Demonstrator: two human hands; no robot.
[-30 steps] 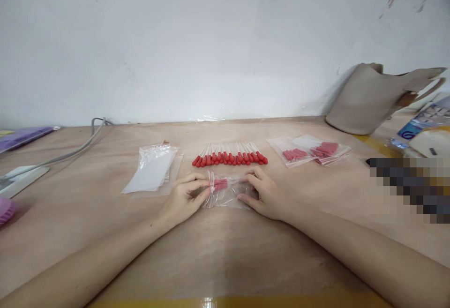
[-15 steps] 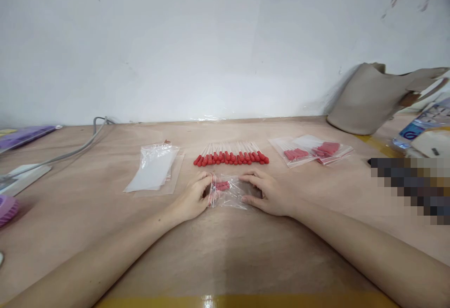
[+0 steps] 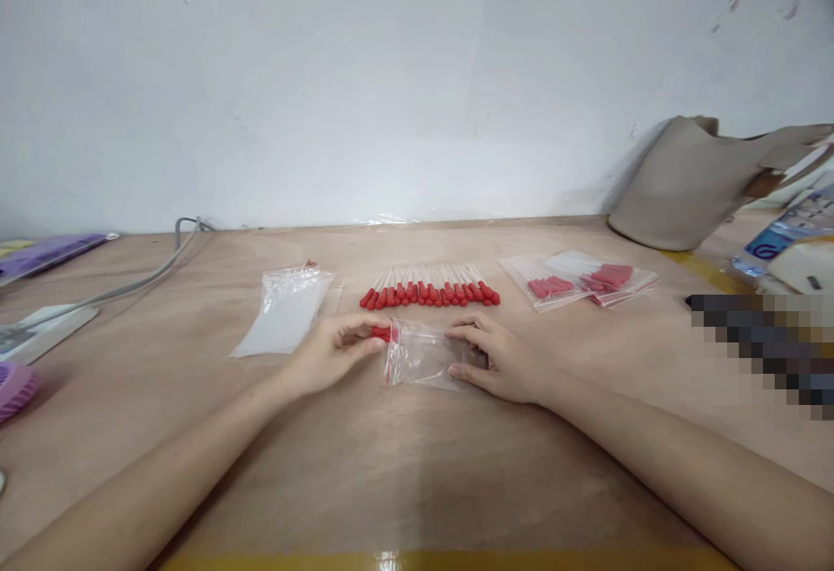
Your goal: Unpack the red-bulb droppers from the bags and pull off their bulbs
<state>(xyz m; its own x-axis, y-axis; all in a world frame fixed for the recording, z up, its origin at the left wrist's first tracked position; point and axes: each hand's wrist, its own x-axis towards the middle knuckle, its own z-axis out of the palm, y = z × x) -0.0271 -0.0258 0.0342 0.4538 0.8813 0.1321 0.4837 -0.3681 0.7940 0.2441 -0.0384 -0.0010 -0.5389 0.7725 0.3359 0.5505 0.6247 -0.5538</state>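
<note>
Pinching red-tipped swabs in the left hand, now drawn back to the clear zip bag's mouth, apparently mostly unbagged; curving the right hand over its closed end, with unclear grip, well behind the tabletop's front edge.

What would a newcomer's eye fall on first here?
Likely the row of red-tipped sticks across the middle of the table. Just nearer, the left hand holds red pieces at the red-striped edge of a clear zip bag, the right hand at its other end. Then the beige handbag by the wall, at right.
</note>
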